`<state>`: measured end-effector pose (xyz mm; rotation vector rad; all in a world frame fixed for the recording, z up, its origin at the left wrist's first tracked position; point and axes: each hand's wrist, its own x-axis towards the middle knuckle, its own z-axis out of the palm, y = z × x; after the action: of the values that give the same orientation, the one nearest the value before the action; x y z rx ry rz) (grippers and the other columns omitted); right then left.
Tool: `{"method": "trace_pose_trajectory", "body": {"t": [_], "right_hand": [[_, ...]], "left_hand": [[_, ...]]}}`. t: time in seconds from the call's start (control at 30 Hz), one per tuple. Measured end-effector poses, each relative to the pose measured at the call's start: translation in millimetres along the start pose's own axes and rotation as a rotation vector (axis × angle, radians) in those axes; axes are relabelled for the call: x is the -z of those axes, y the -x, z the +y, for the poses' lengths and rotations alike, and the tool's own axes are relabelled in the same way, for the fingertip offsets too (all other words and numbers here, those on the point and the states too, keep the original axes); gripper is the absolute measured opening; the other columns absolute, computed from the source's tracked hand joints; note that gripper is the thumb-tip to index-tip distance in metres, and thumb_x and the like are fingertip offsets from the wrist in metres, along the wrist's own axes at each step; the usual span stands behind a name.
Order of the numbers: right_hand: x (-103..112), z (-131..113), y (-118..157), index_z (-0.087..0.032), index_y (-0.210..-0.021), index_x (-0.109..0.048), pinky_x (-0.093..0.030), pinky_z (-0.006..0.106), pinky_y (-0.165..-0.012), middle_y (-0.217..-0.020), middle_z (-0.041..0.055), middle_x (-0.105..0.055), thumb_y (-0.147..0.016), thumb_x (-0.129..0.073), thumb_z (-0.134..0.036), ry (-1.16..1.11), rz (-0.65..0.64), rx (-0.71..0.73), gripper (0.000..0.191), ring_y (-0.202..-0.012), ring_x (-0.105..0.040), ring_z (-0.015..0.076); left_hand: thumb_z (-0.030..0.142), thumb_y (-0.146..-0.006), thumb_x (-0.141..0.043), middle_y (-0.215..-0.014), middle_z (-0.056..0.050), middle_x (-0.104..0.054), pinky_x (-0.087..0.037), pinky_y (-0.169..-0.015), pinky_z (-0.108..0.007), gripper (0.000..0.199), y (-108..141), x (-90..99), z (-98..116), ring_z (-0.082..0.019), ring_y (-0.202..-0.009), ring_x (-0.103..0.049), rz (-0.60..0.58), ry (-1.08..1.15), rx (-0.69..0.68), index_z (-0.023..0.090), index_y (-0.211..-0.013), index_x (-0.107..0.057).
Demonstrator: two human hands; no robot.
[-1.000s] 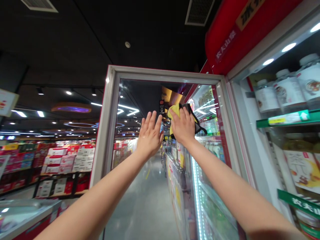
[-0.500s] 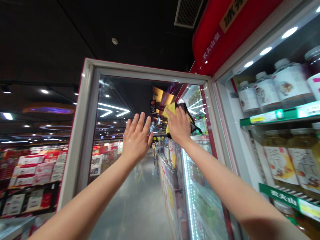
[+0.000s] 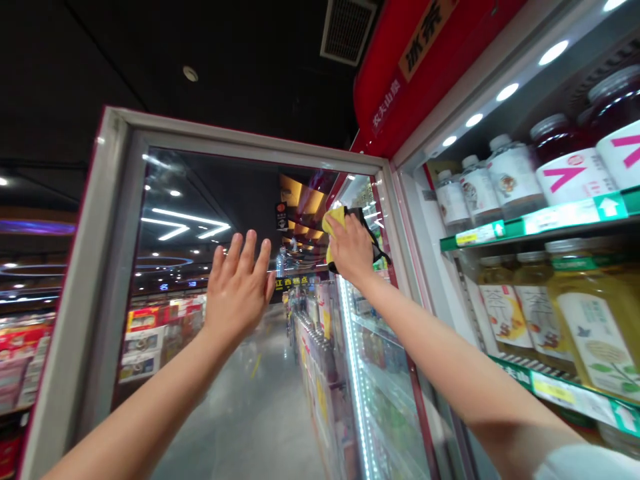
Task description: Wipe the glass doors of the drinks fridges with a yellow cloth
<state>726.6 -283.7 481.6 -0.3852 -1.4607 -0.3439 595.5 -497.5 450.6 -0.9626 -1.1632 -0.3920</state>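
My right hand [image 3: 351, 248] presses a crumpled yellow cloth [image 3: 333, 230] against the glass pane [image 3: 200, 200] of an open cooler door, near the pane's upper right corner. A black piece of fabric or strap [image 3: 370, 233] hangs from under that hand, partly hidden by it. My left hand [image 3: 237, 290] is raised with its fingers spread, holding nothing, in front of the middle of the pane. I cannot tell whether it touches the glass. The door's grey frame [image 3: 95, 267] surrounds the pane.
To the right, lit cooler shelves with green edges [image 3: 535, 223] hold bottled tea [image 3: 595, 327] and dark red drinks [image 3: 565, 167], under a red header panel [image 3: 395, 87]. Beyond the door, a long shop aisle runs between coolers and boxed goods.
My left hand has moved left, away from my right hand. The door frame and aisle have shifted left in view, and the shelved bottles appear larger. The cloth stays in my right hand.
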Motion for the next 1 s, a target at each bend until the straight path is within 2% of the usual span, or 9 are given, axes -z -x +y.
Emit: {"method": "trace_pose_trajectory", "body": {"t": [0.2, 0.3, 0.4, 0.47, 0.63, 0.7, 0.77, 0.93, 1.0], "right_hand": [[8, 34, -50, -0.025, -0.157, -0.044, -0.040, 0.047, -0.118, -0.156, 0.0135, -0.051, -0.106, -0.043, -0.030, -0.002, -0.047, -0.013, 0.052, -0.148, -0.041, 0.0290], [4, 51, -26, -0.024, -0.156, -0.047, -0.041, 0.047, -0.116, -0.154, 0.0163, -0.052, -0.105, -0.044, -0.030, 0.016, 0.011, -0.098, 0.052, -0.144, -0.046, 0.0304], [-3, 56, 13, -0.022, -0.154, -0.049, -0.043, 0.050, -0.114, -0.151, 0.0187, -0.053, -0.105, -0.042, -0.029, 0.034, 0.063, -0.164, 0.051, -0.142, -0.047, 0.0323], [-6, 57, 21, -0.021, -0.154, -0.049, -0.042, 0.050, -0.114, -0.151, 0.0197, -0.053, -0.105, -0.040, -0.029, 0.047, 0.065, -0.176, 0.051, -0.142, -0.047, 0.0328], [-2, 60, -23, -0.020, -0.155, -0.046, -0.043, 0.049, -0.113, -0.152, 0.0197, -0.052, -0.104, -0.040, -0.027, 0.043, 0.033, -0.169, 0.052, -0.139, -0.050, 0.0316], [-2, 60, -28, -0.020, -0.156, -0.046, -0.043, 0.049, -0.113, -0.152, 0.0201, -0.052, -0.105, -0.040, -0.028, 0.041, 0.038, -0.166, 0.052, -0.138, -0.051, 0.0321], [-2, 60, -7, -0.021, -0.157, -0.045, -0.043, 0.050, -0.113, -0.153, 0.0204, -0.050, -0.106, -0.039, -0.031, 0.060, 0.034, -0.162, 0.053, -0.139, -0.050, 0.0326], [-3, 66, 95, -0.024, -0.158, -0.044, -0.041, 0.048, -0.116, -0.156, 0.0180, -0.048, -0.105, -0.041, -0.033, 0.100, -0.010, -0.112, 0.054, -0.145, -0.045, 0.0313], [-3, 71, 103, -0.026, -0.156, -0.047, -0.042, 0.048, -0.116, -0.157, 0.0160, -0.048, -0.103, -0.044, -0.031, 0.086, -0.019, -0.086, 0.053, -0.146, -0.044, 0.0305]], "left_hand": [[0.024, -0.103, -0.044, -0.165, -0.004, -0.037, -0.023, -0.129, -0.057, 0.068, 2, -2.8, -4, -0.026, -0.156, -0.027, -0.012, 0.032, -0.129, 0.036, -0.165, -0.018], [0.023, -0.103, -0.043, -0.164, -0.004, -0.038, -0.027, -0.128, -0.055, 0.066, 2, -6.0, -6, -0.027, -0.154, -0.033, -0.024, 0.062, -0.139, 0.035, -0.164, -0.023], [0.024, -0.103, -0.042, -0.164, -0.006, -0.039, -0.029, -0.127, -0.055, 0.061, 2, -8.4, -5, -0.028, -0.153, -0.037, -0.010, 0.075, -0.121, 0.032, -0.163, -0.029], [0.025, -0.104, -0.042, -0.163, -0.007, -0.041, -0.030, -0.127, -0.055, 0.059, 2, -8.6, -4, -0.028, -0.152, -0.037, -0.004, 0.083, -0.118, 0.031, -0.162, -0.033], [0.025, -0.103, -0.043, -0.164, -0.005, -0.041, -0.030, -0.127, -0.054, 0.059, 1, -7.1, -2, -0.027, -0.152, -0.038, 0.002, 0.107, -0.122, 0.031, -0.161, -0.035], [0.026, -0.103, -0.043, -0.165, -0.004, -0.040, -0.030, -0.128, -0.054, 0.059, 1, -6.6, -2, -0.027, -0.153, -0.037, 0.002, 0.120, -0.116, 0.032, -0.161, -0.034], [0.026, -0.103, -0.043, -0.165, -0.003, -0.040, -0.030, -0.128, -0.053, 0.059, 1, -5.9, -2, -0.026, -0.153, -0.037, 0.000, 0.133, -0.109, 0.034, -0.161, -0.033], [0.026, -0.105, -0.040, -0.163, -0.008, -0.042, -0.030, -0.127, -0.053, 0.054, 0, -4.7, 2, -0.027, -0.153, -0.036, -0.015, 0.112, -0.116, 0.026, -0.159, -0.039], [0.024, -0.104, -0.041, -0.163, -0.009, -0.042, -0.029, -0.128, -0.052, 0.055, 1, -4.8, 3, -0.027, -0.154, -0.035, -0.009, 0.115, -0.105, 0.025, -0.159, -0.039]]}}
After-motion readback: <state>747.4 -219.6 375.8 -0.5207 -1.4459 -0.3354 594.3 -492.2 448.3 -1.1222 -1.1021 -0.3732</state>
